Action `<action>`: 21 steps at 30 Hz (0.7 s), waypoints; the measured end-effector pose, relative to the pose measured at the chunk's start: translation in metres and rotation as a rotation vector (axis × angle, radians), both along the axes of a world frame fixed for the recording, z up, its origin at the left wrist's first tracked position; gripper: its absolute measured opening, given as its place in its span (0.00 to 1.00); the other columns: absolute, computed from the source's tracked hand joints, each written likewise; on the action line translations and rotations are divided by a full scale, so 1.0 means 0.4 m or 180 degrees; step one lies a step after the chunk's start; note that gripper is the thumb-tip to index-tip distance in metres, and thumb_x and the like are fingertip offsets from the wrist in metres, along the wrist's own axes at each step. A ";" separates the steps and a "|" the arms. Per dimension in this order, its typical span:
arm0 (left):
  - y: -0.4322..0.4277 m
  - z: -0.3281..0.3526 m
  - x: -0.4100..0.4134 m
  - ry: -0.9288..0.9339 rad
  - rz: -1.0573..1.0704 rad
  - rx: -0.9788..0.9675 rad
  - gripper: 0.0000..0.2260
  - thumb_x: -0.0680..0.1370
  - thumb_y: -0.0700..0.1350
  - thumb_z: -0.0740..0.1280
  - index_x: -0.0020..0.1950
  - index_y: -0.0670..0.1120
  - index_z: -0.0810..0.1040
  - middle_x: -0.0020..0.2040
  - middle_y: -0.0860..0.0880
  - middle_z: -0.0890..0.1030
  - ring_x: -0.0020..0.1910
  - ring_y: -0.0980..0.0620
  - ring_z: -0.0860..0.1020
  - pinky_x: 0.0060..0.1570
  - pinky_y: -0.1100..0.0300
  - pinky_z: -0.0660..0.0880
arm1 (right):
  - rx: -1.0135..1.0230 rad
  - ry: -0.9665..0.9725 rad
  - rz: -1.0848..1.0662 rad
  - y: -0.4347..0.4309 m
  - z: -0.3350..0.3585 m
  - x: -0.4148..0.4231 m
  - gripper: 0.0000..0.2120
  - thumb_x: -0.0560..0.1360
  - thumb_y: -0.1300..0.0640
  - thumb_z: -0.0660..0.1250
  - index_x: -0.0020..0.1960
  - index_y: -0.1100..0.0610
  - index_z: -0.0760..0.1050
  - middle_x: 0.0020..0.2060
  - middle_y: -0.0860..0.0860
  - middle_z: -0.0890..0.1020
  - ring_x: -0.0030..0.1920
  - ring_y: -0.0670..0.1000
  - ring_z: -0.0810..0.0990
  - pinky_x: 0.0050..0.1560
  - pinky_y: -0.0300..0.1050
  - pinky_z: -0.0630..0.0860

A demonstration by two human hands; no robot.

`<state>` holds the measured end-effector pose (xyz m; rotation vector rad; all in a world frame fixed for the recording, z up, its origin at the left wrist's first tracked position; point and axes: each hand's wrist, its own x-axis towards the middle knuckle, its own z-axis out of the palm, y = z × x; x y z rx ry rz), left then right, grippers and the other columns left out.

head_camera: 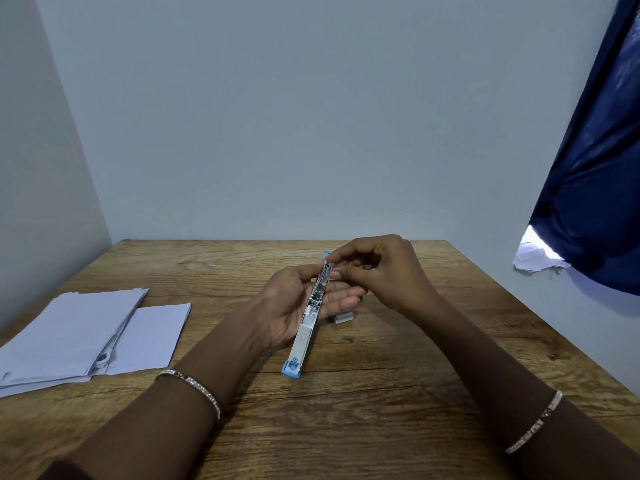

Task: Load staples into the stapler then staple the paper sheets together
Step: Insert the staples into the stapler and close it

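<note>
- Above mid-desk, the long silver metal stapler with light-blue plastic ends (pixel 306 327) lies swung fully open, cradled in the left hand (pixel 294 306); palm up, fingers wrapped loosely around the magazine half so the channel faces up for loading.
- Near end of the stapler hangs past the left palm, its blue tip touching or just above the brown wood-grain table (pixel 346 410); cannot tell which.
- Right hand (pixel 384 271) sits at the far end of the magazine, thumb and fingertips pinched together at the channel mouth. Likely seating a staple strip, but the strip itself is too small to see.
- Small grey block of spare staples (pixel 343 317) lies on the wood just beyond the left fingertips, close to the right hand for a re-pick.
- Stack of pale white paper sheets (pixel 86 337) lies well left of both grips, untouched; stapling not yet begun.
- Open room: bare wood near the body and to the right; table edge well clear of the stapler.
</note>
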<state>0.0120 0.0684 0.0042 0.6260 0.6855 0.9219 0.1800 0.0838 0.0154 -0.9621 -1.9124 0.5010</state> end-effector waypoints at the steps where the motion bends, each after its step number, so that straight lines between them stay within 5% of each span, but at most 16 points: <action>1: 0.001 -0.001 -0.001 -0.0011 -0.0010 -0.0013 0.18 0.85 0.45 0.56 0.55 0.30 0.76 0.43 0.31 0.85 0.39 0.38 0.87 0.38 0.49 0.84 | -0.0066 0.0051 0.0039 0.001 0.000 0.001 0.09 0.71 0.68 0.75 0.49 0.58 0.87 0.42 0.48 0.89 0.42 0.45 0.87 0.46 0.38 0.82; 4: 0.005 -0.002 -0.002 -0.0008 -0.0029 -0.0028 0.19 0.85 0.46 0.56 0.54 0.30 0.76 0.44 0.30 0.85 0.40 0.38 0.87 0.38 0.49 0.85 | -0.0213 0.0160 0.0115 0.001 0.001 0.004 0.09 0.72 0.68 0.74 0.50 0.59 0.87 0.44 0.51 0.89 0.45 0.51 0.88 0.50 0.44 0.84; 13: 0.006 -0.006 0.000 -0.0037 0.0018 -0.0031 0.19 0.85 0.46 0.54 0.56 0.30 0.75 0.42 0.30 0.84 0.38 0.37 0.87 0.36 0.48 0.85 | -0.0154 -0.0024 0.0049 -0.005 0.004 -0.004 0.10 0.72 0.66 0.75 0.53 0.58 0.86 0.45 0.51 0.89 0.47 0.47 0.87 0.52 0.43 0.83; 21: 0.006 -0.010 0.005 -0.0084 0.0048 -0.0014 0.17 0.85 0.45 0.55 0.58 0.31 0.75 0.43 0.32 0.84 0.43 0.35 0.86 0.48 0.40 0.82 | -0.0261 0.0016 -0.0103 -0.014 0.010 -0.010 0.08 0.69 0.65 0.78 0.46 0.56 0.88 0.37 0.49 0.88 0.37 0.41 0.86 0.40 0.33 0.79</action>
